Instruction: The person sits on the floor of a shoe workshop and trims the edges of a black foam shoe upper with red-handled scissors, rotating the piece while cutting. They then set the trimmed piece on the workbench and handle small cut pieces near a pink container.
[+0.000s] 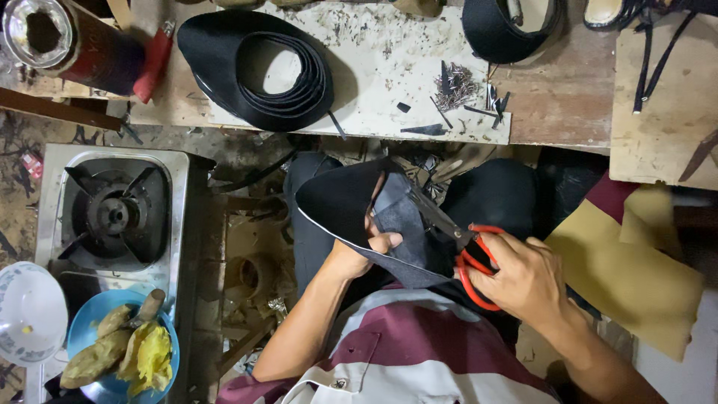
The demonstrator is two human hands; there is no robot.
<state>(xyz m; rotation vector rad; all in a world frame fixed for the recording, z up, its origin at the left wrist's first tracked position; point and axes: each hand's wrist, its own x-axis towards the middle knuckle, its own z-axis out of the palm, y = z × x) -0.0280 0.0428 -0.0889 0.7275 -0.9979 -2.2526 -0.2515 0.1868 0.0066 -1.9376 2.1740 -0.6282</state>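
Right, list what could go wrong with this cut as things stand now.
1. The left hand pinches the dark sheet close to the blades of the red-handled scissors in the right hand; the thumb could get nicked.
2. The sheet hangs unsupported over the lap, so it may flex and the cut may wander.

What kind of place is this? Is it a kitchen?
Probably a small shoemaking or leather workshop, not a kitchen. The right hand cuts dark material with red-handled scissors, a pile of small nails lies on the worn workbench, though a gas stove stands nearby.
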